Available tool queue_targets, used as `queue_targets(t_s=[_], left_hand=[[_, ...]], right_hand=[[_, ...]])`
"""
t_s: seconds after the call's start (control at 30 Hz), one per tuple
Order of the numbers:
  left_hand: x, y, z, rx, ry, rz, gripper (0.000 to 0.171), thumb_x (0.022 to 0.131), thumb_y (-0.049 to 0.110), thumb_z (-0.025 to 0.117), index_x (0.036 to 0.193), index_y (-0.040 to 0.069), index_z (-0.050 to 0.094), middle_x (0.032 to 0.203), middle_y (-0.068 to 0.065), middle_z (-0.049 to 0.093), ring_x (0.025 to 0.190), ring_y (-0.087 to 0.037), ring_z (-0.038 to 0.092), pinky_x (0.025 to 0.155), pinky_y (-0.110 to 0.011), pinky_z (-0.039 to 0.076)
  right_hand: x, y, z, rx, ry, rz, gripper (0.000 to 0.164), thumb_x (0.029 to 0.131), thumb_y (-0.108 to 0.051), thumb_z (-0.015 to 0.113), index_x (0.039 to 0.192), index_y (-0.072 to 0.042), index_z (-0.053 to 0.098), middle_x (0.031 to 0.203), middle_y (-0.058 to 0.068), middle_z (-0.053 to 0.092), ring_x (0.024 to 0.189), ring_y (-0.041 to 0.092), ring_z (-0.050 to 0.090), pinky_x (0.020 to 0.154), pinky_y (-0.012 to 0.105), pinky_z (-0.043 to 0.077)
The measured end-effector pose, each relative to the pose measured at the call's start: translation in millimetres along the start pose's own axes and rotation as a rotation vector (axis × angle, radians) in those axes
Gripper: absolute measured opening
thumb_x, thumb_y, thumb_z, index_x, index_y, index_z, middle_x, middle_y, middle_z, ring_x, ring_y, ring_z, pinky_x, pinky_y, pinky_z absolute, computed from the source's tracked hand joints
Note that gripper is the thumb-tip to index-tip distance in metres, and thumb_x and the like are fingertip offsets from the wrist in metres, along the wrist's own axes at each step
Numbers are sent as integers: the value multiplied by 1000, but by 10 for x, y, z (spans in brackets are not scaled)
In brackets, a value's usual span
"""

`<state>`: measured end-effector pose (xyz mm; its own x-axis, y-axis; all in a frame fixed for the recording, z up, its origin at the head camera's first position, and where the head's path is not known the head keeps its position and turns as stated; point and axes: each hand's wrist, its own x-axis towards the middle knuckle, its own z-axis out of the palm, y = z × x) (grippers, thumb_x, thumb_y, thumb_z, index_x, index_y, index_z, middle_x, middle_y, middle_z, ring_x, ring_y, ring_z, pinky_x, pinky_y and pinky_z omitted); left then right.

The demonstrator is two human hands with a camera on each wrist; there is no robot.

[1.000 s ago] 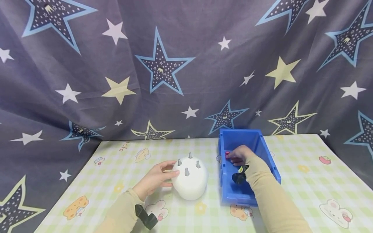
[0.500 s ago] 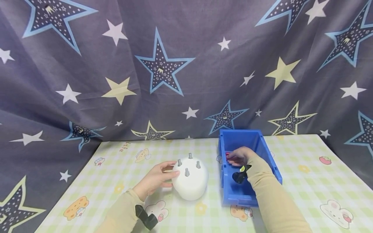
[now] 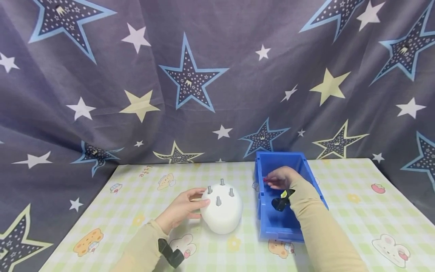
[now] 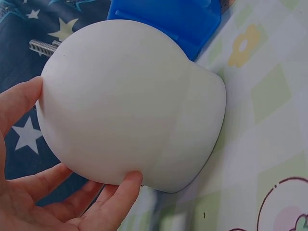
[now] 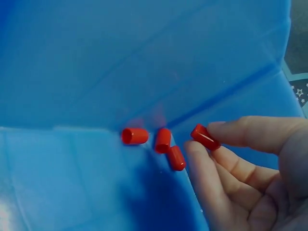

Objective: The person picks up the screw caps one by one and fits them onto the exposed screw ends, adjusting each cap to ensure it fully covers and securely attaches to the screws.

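Note:
A white, rounded, dome-like object (image 3: pixel 222 215) stands on the table, with several threaded metal studs (image 3: pixel 218 201) pointing up from its top. My left hand (image 3: pixel 185 208) holds its left side, thumb and fingertips spread around the curve, as the left wrist view shows too. Inside the blue bin (image 3: pixel 282 234), my right hand (image 5: pixel 255 178) pinches a small red cap (image 5: pixel 206 137) between thumb and fingers. Three more red caps lie in the bin's corner, among them one cap (image 5: pixel 135 136) on its side with its hollow end showing.
The blue bin stands right of the white object, its walls rising around my right hand. A checked, cartoon-printed cloth (image 3: pixel 136 196) covers the table. Behind hangs a dark curtain (image 3: pixel 238 94) with stars. A black strap device (image 3: pixel 170 253) sits on my left wrist.
My right hand has risen slightly inside the bin, with a red cap in its fingers. The left hand and the white object have stayed in place.

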<state>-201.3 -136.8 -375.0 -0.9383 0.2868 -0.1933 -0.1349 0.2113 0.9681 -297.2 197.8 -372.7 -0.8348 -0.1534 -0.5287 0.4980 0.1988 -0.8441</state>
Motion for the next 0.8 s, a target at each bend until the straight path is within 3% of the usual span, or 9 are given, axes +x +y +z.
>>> queue_targets(t_s=[0.37, 0.57, 0.8], left_hand=[[0, -14, -5, -3, -5, 1, 73, 82, 28, 73, 139, -2, 40, 137, -30, 40, 114, -37, 56, 86, -47, 57], [-4, -10, -5, -11, -4, 6, 67, 84, 23, 70, 139, -2, 40, 137, -30, 40, 115, -40, 54, 86, -48, 56], [16, -8, 6, -11, 10, -11, 65, 85, 21, 70, 139, 0, 41, 137, -28, 42, 116, -40, 54, 86, -48, 57]], right_hand=[[-100, -112, 10, 8, 38, -81, 17, 93, 0, 48, 103, 7, 59, 67, -1, 64, 62, 6, 62, 60, 18, 57], [-151, -185, 31, 0, 60, -111, 28, 92, 0, 49, 116, 12, 53, 69, 0, 63, 63, 7, 61, 62, 19, 58], [-189, -230, 34, -49, 95, -125, 27, 92, 0, 49, 116, 11, 53, 70, 1, 61, 64, 7, 60, 61, 19, 58]])
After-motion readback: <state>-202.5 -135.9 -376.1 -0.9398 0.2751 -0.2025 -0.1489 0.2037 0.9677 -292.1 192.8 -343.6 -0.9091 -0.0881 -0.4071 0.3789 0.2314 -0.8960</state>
